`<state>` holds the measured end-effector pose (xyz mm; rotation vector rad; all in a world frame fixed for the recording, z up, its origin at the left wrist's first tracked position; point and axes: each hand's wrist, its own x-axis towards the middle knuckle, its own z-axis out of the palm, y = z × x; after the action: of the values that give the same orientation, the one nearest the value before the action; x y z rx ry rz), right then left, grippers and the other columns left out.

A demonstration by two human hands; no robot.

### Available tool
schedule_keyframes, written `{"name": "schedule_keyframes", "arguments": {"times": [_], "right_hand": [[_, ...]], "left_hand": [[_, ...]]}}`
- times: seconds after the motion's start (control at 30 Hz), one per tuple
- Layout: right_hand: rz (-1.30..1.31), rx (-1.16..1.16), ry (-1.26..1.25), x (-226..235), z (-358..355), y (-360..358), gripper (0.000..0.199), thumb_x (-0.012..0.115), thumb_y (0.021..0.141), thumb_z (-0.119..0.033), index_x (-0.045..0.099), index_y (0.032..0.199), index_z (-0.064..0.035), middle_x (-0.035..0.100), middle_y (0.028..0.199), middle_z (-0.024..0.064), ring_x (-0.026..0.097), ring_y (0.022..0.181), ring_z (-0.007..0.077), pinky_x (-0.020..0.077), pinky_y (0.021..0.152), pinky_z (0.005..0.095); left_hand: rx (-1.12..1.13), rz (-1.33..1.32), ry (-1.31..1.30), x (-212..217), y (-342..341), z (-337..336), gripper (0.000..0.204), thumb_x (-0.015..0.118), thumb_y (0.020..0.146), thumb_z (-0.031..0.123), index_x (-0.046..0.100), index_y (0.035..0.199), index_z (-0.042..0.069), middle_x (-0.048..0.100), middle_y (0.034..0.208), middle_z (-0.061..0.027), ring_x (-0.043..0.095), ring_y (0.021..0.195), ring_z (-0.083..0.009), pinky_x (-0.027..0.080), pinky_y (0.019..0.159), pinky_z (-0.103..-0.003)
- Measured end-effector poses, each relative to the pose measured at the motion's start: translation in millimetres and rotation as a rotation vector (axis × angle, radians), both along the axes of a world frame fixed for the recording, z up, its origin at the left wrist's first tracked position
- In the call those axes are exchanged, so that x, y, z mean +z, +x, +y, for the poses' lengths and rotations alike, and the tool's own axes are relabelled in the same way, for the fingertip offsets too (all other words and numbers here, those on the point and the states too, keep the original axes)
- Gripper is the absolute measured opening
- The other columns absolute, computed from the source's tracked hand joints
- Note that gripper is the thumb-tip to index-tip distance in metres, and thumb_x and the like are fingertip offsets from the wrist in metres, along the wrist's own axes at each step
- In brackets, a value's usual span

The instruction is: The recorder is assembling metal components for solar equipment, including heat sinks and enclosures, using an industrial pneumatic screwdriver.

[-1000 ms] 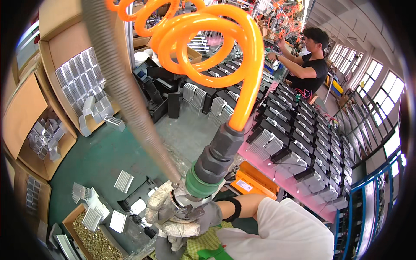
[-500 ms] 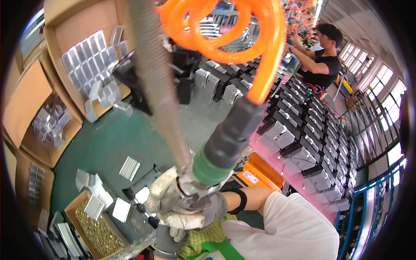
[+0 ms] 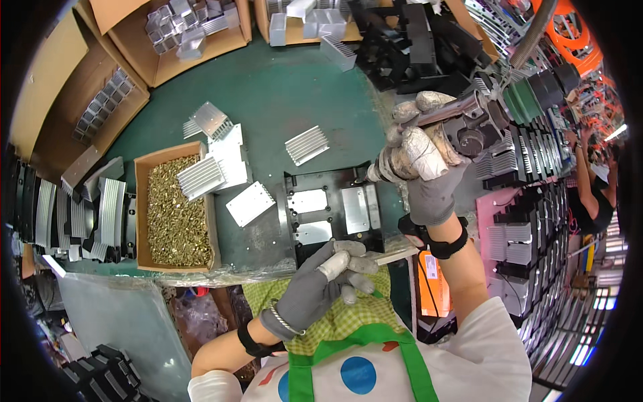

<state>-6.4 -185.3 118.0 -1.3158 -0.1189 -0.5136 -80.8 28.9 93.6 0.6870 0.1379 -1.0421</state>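
My right hand point(image 3: 429, 161), in a grey glove with taped fingers, is wrapped round a pneumatic screwdriver point(image 3: 469, 127). The tool lies sideways above the bench, with a green and black fitting at its far end. Just left of its tip lies a black plastic frame point(image 3: 289, 221) with flat silver plates point(image 3: 356, 210) set in it. At the frame's near edge is my left hand point(image 3: 321, 275), gloved and taped too. Its fingers are curled together, and what they may hold is hidden. Loose finned heat sinks point(image 3: 307, 145) rest on the green bench beyond the frame.
To the left stands a cardboard box point(image 3: 141, 221) of small brass-coloured screws point(image 3: 177, 221). Larger cartons point(image 3: 177, 67) with metal parts line the back. Black plastic parts point(image 3: 422, 47) are heaped at the back right. A person point(image 3: 593, 194) works at far right, beyond rows of assembled units point(image 3: 509, 241).
My view has swung down and right over the bench. The screwdriver, earlier upright close before me with both hands near it, is now at the right in my right hand; my left hand is apart from it.
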Motion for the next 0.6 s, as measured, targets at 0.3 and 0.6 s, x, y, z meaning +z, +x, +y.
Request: {"name": "schedule_keyframes", "arguments": {"times": [0.3, 0.6], "right_hand": [[0.037, 0.369, 0.558, -11, 14, 18, 0.030, 0.065, 0.091, -0.011, 0.055, 0.117, -0.0029, 0.062, 0.106, 0.0060, 0.062, 0.099, 0.0164, 0.0520, 0.088, 0.0316], [-0.147, 0.095, -0.231, 27, 16, 5, 0.054, 0.073, 0.086, -0.014, 0.046, 0.132, -0.0047, 0.061, 0.115, 0.0148, 0.064, 0.085, 0.0193, 0.0558, 0.069, 0.0335]], "left_hand": [[-0.053, -0.115, 0.018, -13, 4, 0, 0.032, 0.050, 0.104, 0.028, 0.059, 0.118, 0.002, 0.066, 0.091, -0.0090, 0.056, 0.060, -0.0121, 0.043, 0.056, -0.021], [0.081, 0.060, 0.141, 5, 2, -16, 0.037, 0.050, 0.105, 0.029, 0.055, 0.125, -0.001, 0.063, 0.083, -0.0066, 0.056, 0.061, -0.0117, 0.041, 0.052, -0.022]]}}
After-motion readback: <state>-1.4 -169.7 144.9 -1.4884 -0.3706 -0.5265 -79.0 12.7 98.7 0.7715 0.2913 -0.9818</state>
